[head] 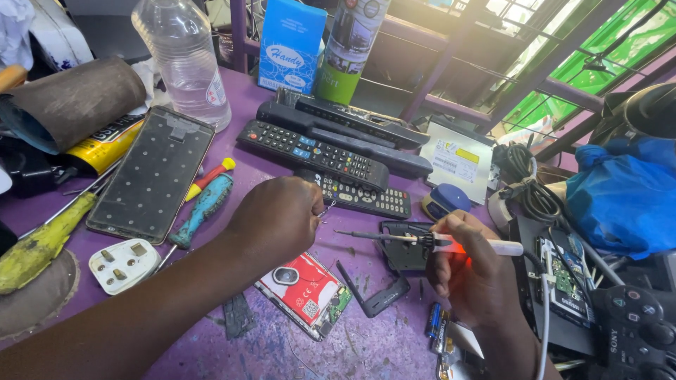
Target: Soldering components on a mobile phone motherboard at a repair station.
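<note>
- Soldering iron [451,243]: a slim white pen-shaped tool with a dark metal tip and an orange glow at the collar. It lies nearly level above the purple table [380,345]. Its long axis runs left to right, tip toward the left.
- Right hand [468,271]: fingers closed around the iron's collar, just behind the tip, in a pen-like hold. A white cable trails from the tool's far end, down past the wrist.
- Left hand [278,214]: clenched in a loose fist, fingertips pinching a thin piece of wire [327,210] that juts out to the right.
- Key relation: the iron's tip points at the wire and stands near it but apart, a short gap showing between them. The left hand is the nearer of the two to the tip.
- Small black part [403,246]: lies on the table directly below the iron's shaft, between the two hands.
- Surroundings: an opened red phone [304,290] below the left hand; black remote controls [317,151] behind; a white plug [124,264], a teal-handled screwdriver [204,207] and a bare phone frame [151,172] to the left.
</note>
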